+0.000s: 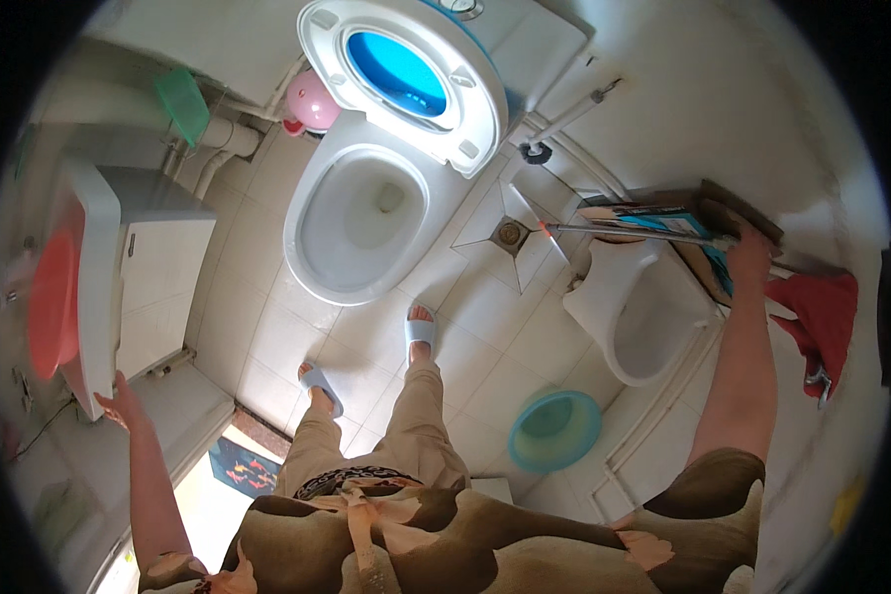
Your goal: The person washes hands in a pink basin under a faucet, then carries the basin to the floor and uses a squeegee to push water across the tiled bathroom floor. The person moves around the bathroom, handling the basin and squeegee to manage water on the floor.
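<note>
At the right, my right hand (748, 252) is closed around the end of a metal pole (638, 232). The pole leads to a narrow floor squeegee head (540, 224), white with an orange middle, by the floor drain (510, 235). Flattened cardboard (661, 211) with blue print leans on the wall behind the pole. A white urinal (638, 312) sits just below it. My left hand (122, 407), fingers apart and holding nothing, is at the near corner of the white washbasin (98, 297); whether it touches the rim I cannot tell.
Ahead stands a toilet (360, 223), its seat (475, 82) raised. A toilet brush (572, 119) is by the wall. A teal basin (555, 431) lies on the tiles, a red basin (56, 304) on the washbasin, a pink ball-shaped object (313, 100) beside the toilet. Red cloth (820, 304) hangs right.
</note>
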Demonstrator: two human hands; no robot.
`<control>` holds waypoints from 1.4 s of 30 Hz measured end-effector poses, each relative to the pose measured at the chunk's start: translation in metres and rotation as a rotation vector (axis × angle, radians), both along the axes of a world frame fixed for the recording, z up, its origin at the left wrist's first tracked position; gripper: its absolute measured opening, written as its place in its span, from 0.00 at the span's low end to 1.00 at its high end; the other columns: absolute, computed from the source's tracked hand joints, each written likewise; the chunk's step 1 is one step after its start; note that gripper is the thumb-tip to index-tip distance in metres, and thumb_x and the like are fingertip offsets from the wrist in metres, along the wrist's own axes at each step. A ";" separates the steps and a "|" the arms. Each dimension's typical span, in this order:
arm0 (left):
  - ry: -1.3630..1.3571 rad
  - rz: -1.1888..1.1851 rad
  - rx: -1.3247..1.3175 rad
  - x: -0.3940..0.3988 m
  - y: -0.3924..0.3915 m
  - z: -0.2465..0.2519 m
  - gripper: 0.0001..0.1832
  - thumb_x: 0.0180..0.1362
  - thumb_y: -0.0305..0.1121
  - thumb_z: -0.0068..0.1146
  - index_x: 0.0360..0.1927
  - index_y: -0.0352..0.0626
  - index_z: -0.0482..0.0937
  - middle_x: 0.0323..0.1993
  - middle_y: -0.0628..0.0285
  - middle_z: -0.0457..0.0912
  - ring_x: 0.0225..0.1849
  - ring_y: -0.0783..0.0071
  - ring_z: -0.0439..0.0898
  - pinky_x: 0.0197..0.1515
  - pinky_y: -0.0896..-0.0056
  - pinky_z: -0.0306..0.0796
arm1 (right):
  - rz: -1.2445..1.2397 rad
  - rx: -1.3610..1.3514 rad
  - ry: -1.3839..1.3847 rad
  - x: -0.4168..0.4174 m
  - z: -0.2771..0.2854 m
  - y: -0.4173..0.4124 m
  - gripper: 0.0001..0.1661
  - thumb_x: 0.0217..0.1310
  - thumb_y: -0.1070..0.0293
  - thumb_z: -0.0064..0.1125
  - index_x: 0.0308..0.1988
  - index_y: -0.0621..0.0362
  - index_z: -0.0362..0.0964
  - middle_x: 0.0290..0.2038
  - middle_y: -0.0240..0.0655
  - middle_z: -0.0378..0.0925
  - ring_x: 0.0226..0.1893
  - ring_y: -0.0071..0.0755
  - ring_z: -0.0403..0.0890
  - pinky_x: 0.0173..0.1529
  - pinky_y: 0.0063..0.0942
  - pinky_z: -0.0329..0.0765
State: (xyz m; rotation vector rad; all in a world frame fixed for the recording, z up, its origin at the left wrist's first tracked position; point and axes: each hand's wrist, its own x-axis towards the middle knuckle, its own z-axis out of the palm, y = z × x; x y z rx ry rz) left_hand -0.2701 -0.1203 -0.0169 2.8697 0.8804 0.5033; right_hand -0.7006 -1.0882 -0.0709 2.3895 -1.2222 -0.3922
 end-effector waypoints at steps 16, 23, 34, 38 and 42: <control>0.070 -0.193 0.159 -0.076 0.029 -0.071 0.48 0.49 0.53 0.59 0.66 0.41 0.49 0.65 0.49 0.54 0.66 0.52 0.52 0.67 0.56 0.45 | 0.077 0.188 0.525 -0.128 -0.061 -0.059 0.13 0.51 0.64 0.58 0.35 0.61 0.74 0.37 0.40 0.77 0.36 0.38 0.79 0.39 0.34 0.75; 0.212 -0.142 -0.231 -0.143 -0.034 -0.056 0.47 0.49 0.51 0.60 0.66 0.43 0.47 0.65 0.44 0.49 0.67 0.50 0.49 0.66 0.53 0.47 | -0.182 0.625 0.161 -0.049 0.012 0.113 0.23 0.52 0.67 0.57 0.50 0.59 0.71 0.48 0.42 0.75 0.45 0.41 0.76 0.50 0.32 0.71; 0.143 0.048 -0.683 -0.174 -0.040 -0.048 0.44 0.49 0.50 0.59 0.66 0.47 0.51 0.64 0.48 0.52 0.65 0.52 0.56 0.63 0.56 0.56 | 0.006 0.457 0.433 -0.028 0.133 0.268 0.20 0.51 0.52 0.54 0.41 0.51 0.77 0.41 0.44 0.77 0.43 0.46 0.78 0.48 0.41 0.73; 0.039 0.203 -1.061 -0.206 -0.008 -0.031 0.37 0.52 0.49 0.57 0.62 0.46 0.59 0.60 0.54 0.64 0.58 0.60 0.67 0.55 0.58 0.64 | 0.104 0.411 0.563 0.003 0.176 0.364 0.20 0.55 0.53 0.50 0.44 0.49 0.77 0.41 0.45 0.78 0.44 0.45 0.77 0.50 0.40 0.72; 0.201 0.288 -1.355 -0.283 0.045 -0.040 0.31 0.55 0.48 0.55 0.60 0.49 0.63 0.54 0.64 0.71 0.46 0.72 0.75 0.42 0.63 0.68 | 0.270 0.502 0.599 0.012 0.157 0.420 0.13 0.51 0.60 0.54 0.36 0.51 0.80 0.35 0.38 0.78 0.37 0.41 0.78 0.43 0.36 0.74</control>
